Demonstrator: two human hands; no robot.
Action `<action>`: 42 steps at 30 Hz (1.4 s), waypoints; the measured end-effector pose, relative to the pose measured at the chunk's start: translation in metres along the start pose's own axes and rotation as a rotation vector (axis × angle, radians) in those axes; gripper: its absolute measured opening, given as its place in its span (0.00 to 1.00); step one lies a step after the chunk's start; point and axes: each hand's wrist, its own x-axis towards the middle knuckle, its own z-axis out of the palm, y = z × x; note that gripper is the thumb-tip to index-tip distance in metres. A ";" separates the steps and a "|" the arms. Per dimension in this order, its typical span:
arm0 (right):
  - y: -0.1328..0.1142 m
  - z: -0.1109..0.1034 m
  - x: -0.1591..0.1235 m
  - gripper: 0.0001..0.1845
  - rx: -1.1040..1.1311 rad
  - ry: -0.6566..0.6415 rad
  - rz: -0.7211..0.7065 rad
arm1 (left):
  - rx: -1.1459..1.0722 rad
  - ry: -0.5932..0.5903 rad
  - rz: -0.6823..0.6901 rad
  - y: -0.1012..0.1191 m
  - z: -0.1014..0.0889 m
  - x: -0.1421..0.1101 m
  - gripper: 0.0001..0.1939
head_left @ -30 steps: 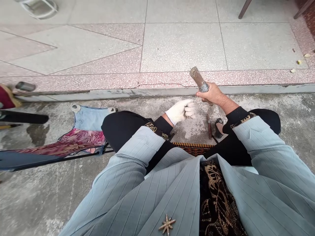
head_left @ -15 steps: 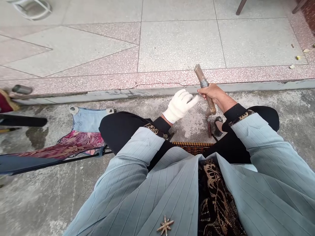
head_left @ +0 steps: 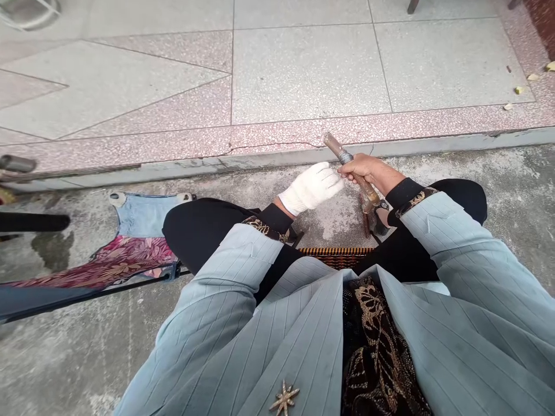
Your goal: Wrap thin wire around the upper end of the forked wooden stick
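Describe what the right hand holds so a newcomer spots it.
Start at the tiled step's edge, then find the bare right hand below it in view. It grips a slanted brown stick with silvery coils around it, unlike the thinner reddish rod below.

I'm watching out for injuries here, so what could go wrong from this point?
The right hand is bare, unlike the gloved left hand, and grips the wire-wrapped handle close to its wire binding, so a loose wire end might scratch it. If that grip slipped, the handle could fall on the shoe, which shows beside its lower end.
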 end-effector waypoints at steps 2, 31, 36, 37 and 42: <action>-0.001 0.001 -0.002 0.13 -0.001 -0.006 0.008 | -0.006 0.001 -0.041 0.000 0.004 -0.004 0.18; -0.006 0.008 -0.008 0.08 -0.001 0.270 -0.454 | -2.341 0.179 -1.497 0.017 0.012 0.019 0.14; -0.012 0.010 -0.020 0.08 0.147 0.042 -0.424 | -2.231 0.093 -1.412 0.018 0.021 0.012 0.13; -0.013 0.011 -0.021 0.08 0.165 0.019 -0.402 | -2.132 0.057 -1.392 0.018 0.022 0.010 0.13; -0.015 0.012 -0.020 0.09 0.204 0.044 -0.257 | -1.305 0.309 -1.232 0.008 0.025 0.006 0.15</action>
